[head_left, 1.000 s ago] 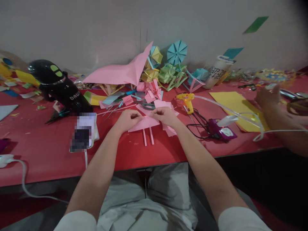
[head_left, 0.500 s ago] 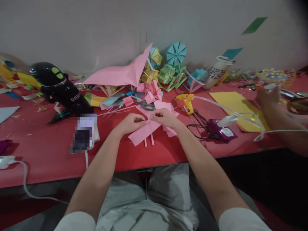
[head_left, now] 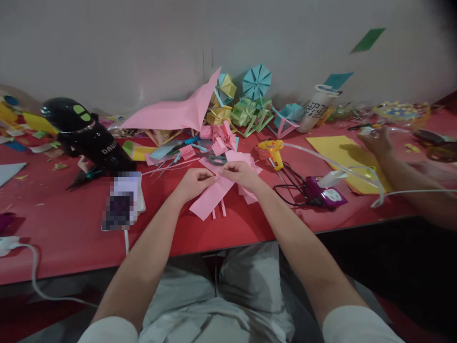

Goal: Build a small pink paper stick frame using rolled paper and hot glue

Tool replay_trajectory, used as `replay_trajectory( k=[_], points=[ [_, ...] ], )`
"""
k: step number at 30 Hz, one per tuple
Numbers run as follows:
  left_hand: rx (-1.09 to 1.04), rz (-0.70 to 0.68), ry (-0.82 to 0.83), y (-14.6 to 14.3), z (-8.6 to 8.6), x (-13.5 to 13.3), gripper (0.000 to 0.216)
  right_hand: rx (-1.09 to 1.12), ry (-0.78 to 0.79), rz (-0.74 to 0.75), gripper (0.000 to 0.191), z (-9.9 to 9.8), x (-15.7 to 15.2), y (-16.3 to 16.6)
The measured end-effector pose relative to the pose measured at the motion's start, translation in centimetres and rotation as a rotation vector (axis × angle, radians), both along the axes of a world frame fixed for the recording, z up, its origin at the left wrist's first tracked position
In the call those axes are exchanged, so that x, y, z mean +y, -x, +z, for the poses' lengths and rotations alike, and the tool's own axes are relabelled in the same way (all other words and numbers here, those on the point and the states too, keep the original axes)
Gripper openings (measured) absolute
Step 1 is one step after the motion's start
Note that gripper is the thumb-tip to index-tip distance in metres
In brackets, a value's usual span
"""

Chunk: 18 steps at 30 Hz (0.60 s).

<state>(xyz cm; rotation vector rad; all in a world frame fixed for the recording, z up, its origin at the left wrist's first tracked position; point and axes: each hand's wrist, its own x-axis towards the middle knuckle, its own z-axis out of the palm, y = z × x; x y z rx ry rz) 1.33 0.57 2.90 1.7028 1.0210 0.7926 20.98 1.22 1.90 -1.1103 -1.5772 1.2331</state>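
My left hand (head_left: pixel 195 183) and my right hand (head_left: pixel 240 174) meet over the red table, fingertips pinched close together on a pink paper strip (head_left: pixel 210 199). The strip slants down to the left below my fingers. Under it, two thin pink paper sticks (head_left: pixel 218 209) poke out toward me. More pink paper pieces (head_left: pixel 246 162) lie beneath and beyond my right hand. Just past my fingers rest scissors (head_left: pixel 216 159), partly covered by paper. A heap of folded pink pieces (head_left: pixel 223 136) sits behind them. What exactly lies between my fingertips is too small to make out.
A yellow glue gun (head_left: pixel 273 151) and a purple power socket (head_left: pixel 325 193) with cables are to the right, near yellow paper (head_left: pixel 352 157). Left stand a phone (head_left: pixel 123 200) and a black figure-shaped bottle (head_left: pixel 93 138). Paper umbrellas (head_left: pixel 257 82) line the wall. A co-worker's hand (head_left: pixel 377 143) reaches in.
My hands keep their pinch on the pink strip, almost unmoved. The view has shifted slightly. At the right, the co-worker's hand has moved left, over the yellow paper's far edge.
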Motion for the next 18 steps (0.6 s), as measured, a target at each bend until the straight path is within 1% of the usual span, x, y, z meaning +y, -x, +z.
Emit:
replay_trajectory(
  k=[7, 12, 15, 18],
  points=[
    [-0.032, 0.086, -0.039, -0.35, -0.18, 0.07, 0.025, 0.063, -0.009, -0.051, 0.035, -0.47, 0.53, -0.03],
    [-0.028, 0.064, -0.047, -0.58, -0.59, 0.08, 0.026, 0.073, 0.019, -0.034, 0.031, -0.52, 0.43, 0.1],
    [-0.018, 0.071, -0.038, -0.75, -0.74, 0.04, 0.029, 0.09, 0.022, -0.015, 0.029, -0.37, 0.2, 0.24],
    [-0.05, 0.08, -0.017, -0.83, -0.67, 0.03, 0.027, 0.122, 0.026, 0.003, 0.028, -0.13, -0.01, 0.37]
  ],
)
